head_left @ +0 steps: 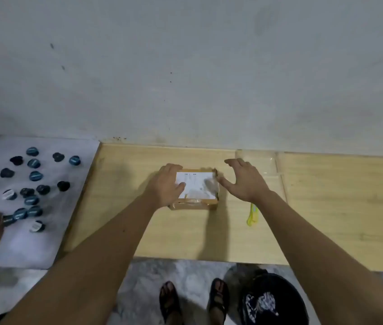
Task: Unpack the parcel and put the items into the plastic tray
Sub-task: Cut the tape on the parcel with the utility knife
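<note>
A small cardboard parcel (195,190) is set near the middle of a pale wooden table (326,207), still taped, with a white label (197,184) on its top. The left hand (165,185) is laid flat on the parcel's left side, thumb across the label; nothing is clenched, the palm only pressing down. The right hand (244,181) is held spread and released just beside the parcel's right edge, with contact not clearly shown. A clear plastic tray (259,165) is seen behind the right hand, against the wall. A yellow cutter (252,214) lies on the table under the right wrist. Dark round caps (33,177) are scattered on a white sheet (21,245) at the left.
</note>
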`<action>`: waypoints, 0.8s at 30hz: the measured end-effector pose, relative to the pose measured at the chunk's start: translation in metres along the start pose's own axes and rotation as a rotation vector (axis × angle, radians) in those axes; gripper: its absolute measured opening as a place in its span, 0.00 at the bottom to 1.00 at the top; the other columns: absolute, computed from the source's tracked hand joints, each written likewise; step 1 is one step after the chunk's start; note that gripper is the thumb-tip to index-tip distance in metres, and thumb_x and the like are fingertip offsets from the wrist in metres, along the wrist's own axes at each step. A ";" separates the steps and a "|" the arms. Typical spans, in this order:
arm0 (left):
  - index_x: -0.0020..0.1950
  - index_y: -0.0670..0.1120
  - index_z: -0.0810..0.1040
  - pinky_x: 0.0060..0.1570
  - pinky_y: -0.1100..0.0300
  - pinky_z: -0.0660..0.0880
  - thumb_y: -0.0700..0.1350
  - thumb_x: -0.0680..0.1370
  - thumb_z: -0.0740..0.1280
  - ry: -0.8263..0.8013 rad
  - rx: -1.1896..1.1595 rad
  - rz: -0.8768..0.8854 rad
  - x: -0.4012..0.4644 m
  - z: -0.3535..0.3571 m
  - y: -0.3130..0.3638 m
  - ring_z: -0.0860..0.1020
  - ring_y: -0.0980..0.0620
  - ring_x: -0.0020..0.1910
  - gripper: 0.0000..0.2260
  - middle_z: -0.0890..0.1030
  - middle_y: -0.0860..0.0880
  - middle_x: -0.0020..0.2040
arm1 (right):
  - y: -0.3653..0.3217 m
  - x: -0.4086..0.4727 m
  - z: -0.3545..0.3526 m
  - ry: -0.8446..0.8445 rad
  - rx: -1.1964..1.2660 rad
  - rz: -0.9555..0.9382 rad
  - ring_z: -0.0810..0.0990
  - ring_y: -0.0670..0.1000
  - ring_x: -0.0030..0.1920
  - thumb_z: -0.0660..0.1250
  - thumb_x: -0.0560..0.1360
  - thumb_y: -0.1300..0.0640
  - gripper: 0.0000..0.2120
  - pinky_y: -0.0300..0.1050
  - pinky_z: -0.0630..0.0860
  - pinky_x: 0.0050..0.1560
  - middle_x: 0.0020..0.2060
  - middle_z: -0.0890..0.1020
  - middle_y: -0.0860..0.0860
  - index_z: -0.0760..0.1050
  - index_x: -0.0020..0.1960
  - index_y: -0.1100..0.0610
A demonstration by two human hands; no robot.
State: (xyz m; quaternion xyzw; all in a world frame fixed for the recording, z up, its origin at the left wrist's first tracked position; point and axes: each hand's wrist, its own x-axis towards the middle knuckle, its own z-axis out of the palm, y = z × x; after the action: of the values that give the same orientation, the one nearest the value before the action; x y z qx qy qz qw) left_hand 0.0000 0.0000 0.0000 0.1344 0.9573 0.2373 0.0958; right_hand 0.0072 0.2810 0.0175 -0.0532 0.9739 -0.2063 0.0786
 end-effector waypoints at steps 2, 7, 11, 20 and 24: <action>0.72 0.38 0.75 0.70 0.44 0.73 0.54 0.78 0.64 0.048 -0.044 0.016 0.000 0.020 -0.009 0.75 0.38 0.71 0.28 0.77 0.40 0.70 | 0.005 -0.001 0.020 -0.039 0.028 0.023 0.73 0.58 0.70 0.64 0.78 0.36 0.33 0.55 0.69 0.70 0.71 0.75 0.53 0.68 0.76 0.54; 0.79 0.39 0.68 0.79 0.52 0.59 0.48 0.80 0.73 0.026 -0.088 -0.035 0.000 0.052 -0.018 0.61 0.42 0.83 0.31 0.65 0.41 0.82 | 0.016 -0.009 0.066 -0.119 0.047 0.055 0.74 0.61 0.68 0.65 0.78 0.38 0.31 0.55 0.70 0.68 0.70 0.75 0.54 0.68 0.75 0.54; 0.81 0.37 0.65 0.82 0.50 0.55 0.51 0.81 0.73 0.041 -0.080 0.019 0.010 0.062 -0.022 0.54 0.42 0.85 0.34 0.61 0.41 0.84 | 0.022 -0.007 0.080 -0.101 0.129 0.077 0.75 0.60 0.67 0.67 0.78 0.40 0.30 0.56 0.70 0.68 0.69 0.76 0.54 0.68 0.75 0.53; 0.84 0.37 0.54 0.84 0.45 0.50 0.55 0.84 0.66 0.032 -0.080 0.069 0.018 0.082 -0.030 0.46 0.45 0.85 0.36 0.53 0.42 0.86 | 0.071 -0.030 0.095 0.046 0.099 0.225 0.75 0.62 0.63 0.64 0.80 0.43 0.24 0.57 0.73 0.63 0.65 0.76 0.57 0.74 0.70 0.56; 0.85 0.39 0.53 0.84 0.44 0.51 0.56 0.84 0.65 0.044 -0.097 0.057 0.020 0.085 -0.032 0.45 0.46 0.86 0.37 0.52 0.44 0.87 | 0.102 -0.049 0.110 0.102 0.022 0.424 0.71 0.68 0.63 0.69 0.77 0.54 0.23 0.60 0.74 0.60 0.65 0.72 0.64 0.73 0.69 0.61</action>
State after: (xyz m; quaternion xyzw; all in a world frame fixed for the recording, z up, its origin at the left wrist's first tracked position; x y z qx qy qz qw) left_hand -0.0043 0.0152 -0.0920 0.1514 0.9423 0.2891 0.0743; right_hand 0.0669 0.3369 -0.1169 0.1643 0.9636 -0.1983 0.0717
